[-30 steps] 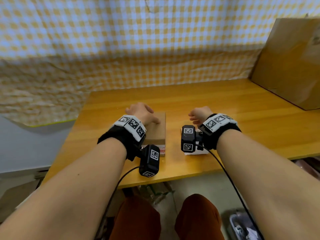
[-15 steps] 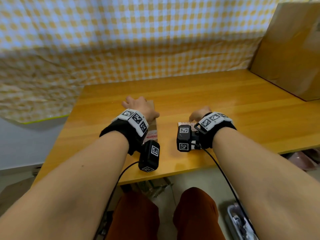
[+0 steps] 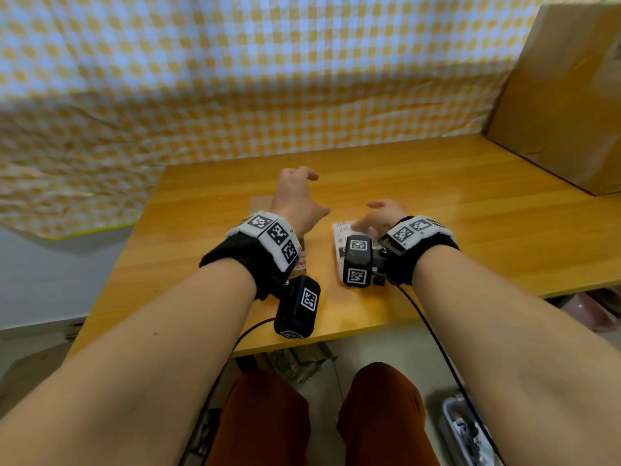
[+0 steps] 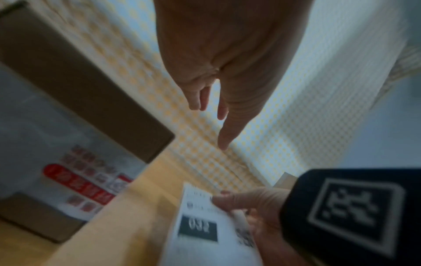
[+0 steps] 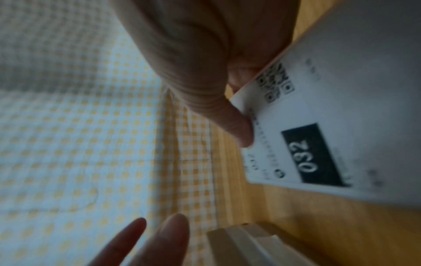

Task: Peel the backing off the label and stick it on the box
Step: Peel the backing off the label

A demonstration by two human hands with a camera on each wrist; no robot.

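Now label [image 5: 341, 126] pinched in right hand [image 3: 383, 213] fingers [image 5: 237, 129]; left hand [image 3: 295, 196] fingers spread.

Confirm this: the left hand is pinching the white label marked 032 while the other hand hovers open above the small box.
Wrong hand. The right hand pinches the white label marked 032, as the right wrist view shows; the left hand is the open one hovering above the small box, seen in the head view.
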